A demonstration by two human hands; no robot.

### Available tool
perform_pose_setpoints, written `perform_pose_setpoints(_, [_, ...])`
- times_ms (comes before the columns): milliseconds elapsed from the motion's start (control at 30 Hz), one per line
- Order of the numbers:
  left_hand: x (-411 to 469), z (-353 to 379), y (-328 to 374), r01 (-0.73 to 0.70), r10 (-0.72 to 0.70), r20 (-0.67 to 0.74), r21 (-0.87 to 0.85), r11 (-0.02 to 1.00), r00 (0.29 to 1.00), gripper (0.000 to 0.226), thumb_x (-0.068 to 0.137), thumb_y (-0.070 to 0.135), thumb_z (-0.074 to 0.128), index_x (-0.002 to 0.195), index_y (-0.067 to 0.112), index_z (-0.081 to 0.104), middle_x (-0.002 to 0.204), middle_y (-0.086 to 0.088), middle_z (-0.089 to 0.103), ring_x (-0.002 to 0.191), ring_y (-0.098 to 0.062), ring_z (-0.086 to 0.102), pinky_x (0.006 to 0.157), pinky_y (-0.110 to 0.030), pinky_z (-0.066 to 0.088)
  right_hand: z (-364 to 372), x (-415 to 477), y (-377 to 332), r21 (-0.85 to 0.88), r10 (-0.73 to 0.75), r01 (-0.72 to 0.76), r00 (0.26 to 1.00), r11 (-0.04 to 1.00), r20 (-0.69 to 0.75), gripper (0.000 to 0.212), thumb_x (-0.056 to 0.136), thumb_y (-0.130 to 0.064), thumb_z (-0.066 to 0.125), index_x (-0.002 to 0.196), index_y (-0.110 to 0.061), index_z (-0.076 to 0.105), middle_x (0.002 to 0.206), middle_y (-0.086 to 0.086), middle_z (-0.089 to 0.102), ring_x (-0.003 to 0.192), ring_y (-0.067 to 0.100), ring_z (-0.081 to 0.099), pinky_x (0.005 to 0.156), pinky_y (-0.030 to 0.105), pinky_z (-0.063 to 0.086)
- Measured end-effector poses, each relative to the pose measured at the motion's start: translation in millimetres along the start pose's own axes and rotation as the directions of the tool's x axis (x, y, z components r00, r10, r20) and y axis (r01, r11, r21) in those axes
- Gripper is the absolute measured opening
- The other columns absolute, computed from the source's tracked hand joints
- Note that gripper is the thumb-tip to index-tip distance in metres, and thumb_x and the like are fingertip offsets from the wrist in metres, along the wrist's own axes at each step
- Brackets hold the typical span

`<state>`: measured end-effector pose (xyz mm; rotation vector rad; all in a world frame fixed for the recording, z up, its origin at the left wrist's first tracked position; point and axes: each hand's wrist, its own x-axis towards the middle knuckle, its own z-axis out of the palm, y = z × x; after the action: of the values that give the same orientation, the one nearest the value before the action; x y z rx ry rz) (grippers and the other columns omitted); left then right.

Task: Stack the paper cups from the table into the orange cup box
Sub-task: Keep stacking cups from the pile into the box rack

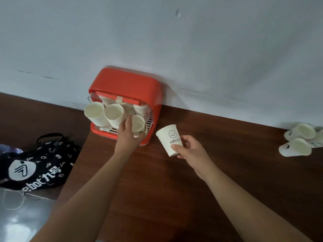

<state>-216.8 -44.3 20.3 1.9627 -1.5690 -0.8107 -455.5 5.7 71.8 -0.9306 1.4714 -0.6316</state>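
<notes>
Dark wood table (174, 189) by white wall (174, 41); L hand (128, 135) grips cup (138, 123) in orange box (125, 82), R hand (189, 149) pinches HELLO cup (168, 137).

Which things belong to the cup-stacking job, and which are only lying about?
Job: orange cup box; cup stacks inside, left hand gripping one; HELLO cup in right hand; loose cups far right.
Lying about: black bag; string.

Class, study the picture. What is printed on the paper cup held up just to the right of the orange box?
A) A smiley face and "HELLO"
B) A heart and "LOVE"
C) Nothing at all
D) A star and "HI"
A: the cup held beside the orange box shows a smiley face with the word HELLO beneath it.
</notes>
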Motion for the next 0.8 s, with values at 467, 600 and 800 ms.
perform_pose_setpoints(467, [-16, -58, 2, 0.042, 0.018, 0.108, -0.527, 0.849, 0.994, 0.055, 0.09, 0.048, 0.069, 0.139, 0.027, 0.054, 0.129, 0.01, 0.065, 0.114, -0.006, 0.064, 0.099, -0.037, 0.054, 75, 36, -52, -0.269, -0.214, 0.25, 0.964, 0.93, 0.155, 0.06, 0.084, -0.023, 0.077, 0.136, -0.032, 0.048, 0.126, -0.012, 0.062, 0.112, 0.004, 0.061, 0.084, 0.02, 0.052])
perform_pose_setpoints(600, [-4, -67, 1, 0.015, 0.023, 0.057, -0.591, 0.806, 0.998, 0.056, 0.092, 0.021, 0.072, 0.143, 0.017, 0.05, 0.124, 0.017, 0.064, 0.111, 0.002, 0.064, 0.087, -0.02, 0.054, 90, 54, -72, -0.274, -0.245, 0.269, 0.962, 0.923, 0.119, 0.032, 0.092, -0.03, 0.07, 0.122, -0.025, 0.061, 0.106, -0.02, 0.062, 0.094, -0.011, 0.058, 0.071, 0.003, 0.041])
perform_pose_setpoints(800, [12, -62, -18, -0.124, 0.136, -0.005, -0.435, 0.892, 0.991, 0.058, 0.085, 0.019, 0.08, 0.136, 0.024, 0.054, 0.13, 0.009, 0.062, 0.119, -0.003, 0.061, 0.097, -0.025, 0.053, 104, 77, -72, -0.272, -0.276, 0.288, 0.958, 0.918, 0.084, 0.041, 0.093, -0.04, 0.066, 0.129, -0.024, 0.059, 0.12, -0.008, 0.068, 0.11, 0.007, 0.064, 0.098, 0.033, 0.052])
